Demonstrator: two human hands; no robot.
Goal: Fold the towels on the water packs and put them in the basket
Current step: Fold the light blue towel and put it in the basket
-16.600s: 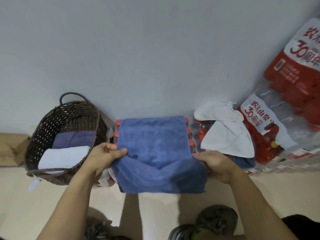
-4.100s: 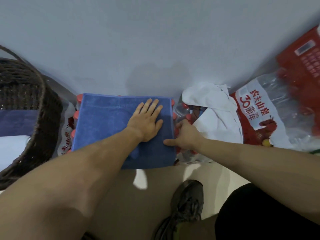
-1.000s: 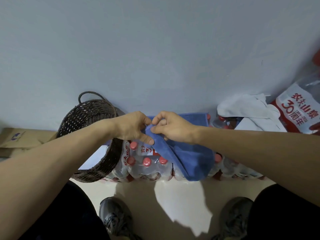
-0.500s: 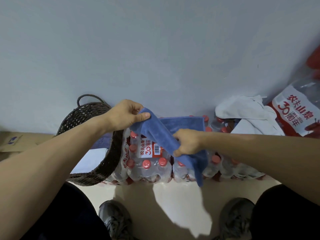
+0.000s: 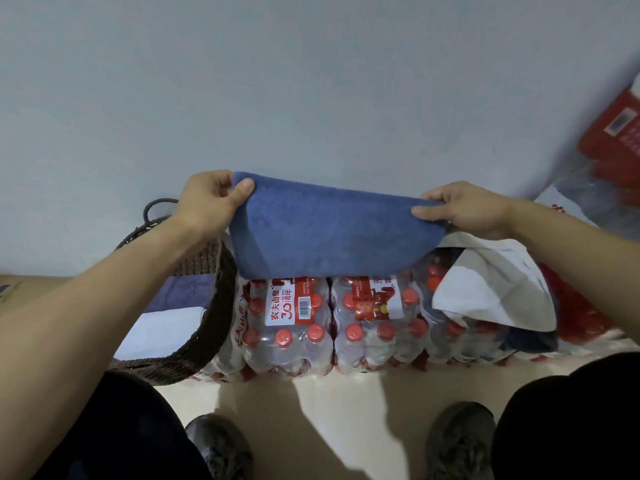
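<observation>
I hold a folded blue towel (image 5: 332, 230) stretched in the air above the water packs (image 5: 332, 327). My left hand (image 5: 211, 202) pinches its upper left corner and my right hand (image 5: 464, 209) pinches its upper right corner. The towel's lower edge hangs just over the red bottle caps. A dark wicker basket (image 5: 204, 323) stands to the left of the packs, with a folded purple towel (image 5: 180, 292) and a folded white towel (image 5: 162, 327) inside. A crumpled white towel (image 5: 498, 285) lies on the packs at the right, over a dark cloth (image 5: 530, 341).
A grey wall rises right behind the packs. More red-labelled water packs (image 5: 609, 157) are stacked at the far right. My shoes (image 5: 457, 441) and knees are on the beige floor in front. Cardboard (image 5: 14, 289) lies left of the basket.
The towel was bunched between my hands over the packs; my hands have moved apart and upward, pulling it flat and lifting it off the bottles.
</observation>
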